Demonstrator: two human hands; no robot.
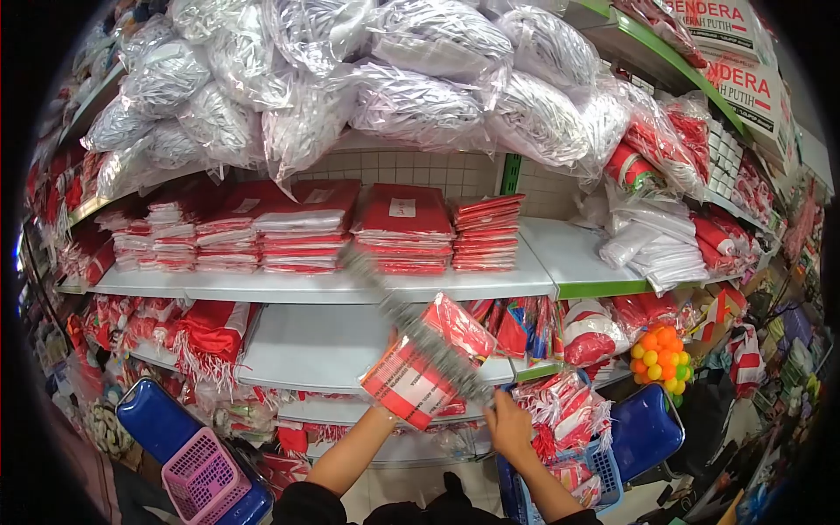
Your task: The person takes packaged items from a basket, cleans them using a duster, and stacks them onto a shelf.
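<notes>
My left hand [382, 418] grips a red-and-white plastic packet [395, 378] with printed text, from below; most of its fingers are behind the packet. Another clear-wrapped red-and-white packet [459, 325] shows beyond it, and I cannot tell whether the same hand holds it. My right hand [509, 426] is closed around the lower end of a grey feather duster [411, 328]. Smeared by motion, the duster slants up and left across the packet, its tip near the edge of the upper shelf [306, 284]. Whether it touches the packet is unclear.
Stacks of wrapped red-and-white cloth [402, 227] line the upper shelf. Bulging clear bags of white strips [420, 105] overhang it. A blue basket [608, 468] with packets stands at lower right, near a blue stool [647, 420]. A pink basket [201, 477] is at lower left.
</notes>
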